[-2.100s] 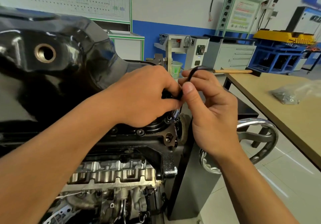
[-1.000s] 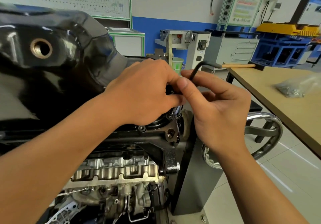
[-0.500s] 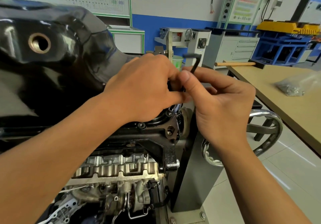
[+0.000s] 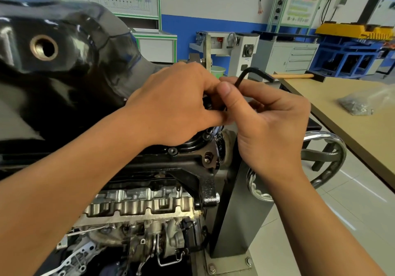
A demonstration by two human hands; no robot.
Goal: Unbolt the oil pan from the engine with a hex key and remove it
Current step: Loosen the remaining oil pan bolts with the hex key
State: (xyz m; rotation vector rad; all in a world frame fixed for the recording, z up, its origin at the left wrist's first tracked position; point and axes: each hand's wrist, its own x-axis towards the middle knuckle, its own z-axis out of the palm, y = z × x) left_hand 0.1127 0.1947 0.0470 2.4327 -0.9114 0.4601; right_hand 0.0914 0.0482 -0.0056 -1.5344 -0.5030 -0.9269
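Note:
The glossy black oil pan (image 4: pixel 70 68) sits on top of the upturned engine (image 4: pixel 147 203), with a brass drain hole at its left. A black L-shaped hex key (image 4: pixel 248 73) stands at the pan's right end, its short arm pointing right. My right hand (image 4: pixel 267 121) pinches its shaft between thumb and fingers. My left hand (image 4: pixel 177 106) is curled over the pan's flange right beside it, fingertips closed around the key's lower part. The bolt and the key's tip are hidden under the fingers. A flange bolt (image 4: pixel 172 151) shows below my left hand.
The engine hangs on a dark stand column (image 4: pixel 239 211) with a chrome handwheel (image 4: pixel 324 160) at its right. A wooden table (image 4: pixel 352 113) at right carries a plastic bag of parts (image 4: pixel 361 103) and a hammer (image 4: pixel 299 75). Cabinets and blue benches line the back wall.
The hex key's short arm has swung round from pointing left to pointing right, turned between my right fingers. Both hands stay at the same bolt.

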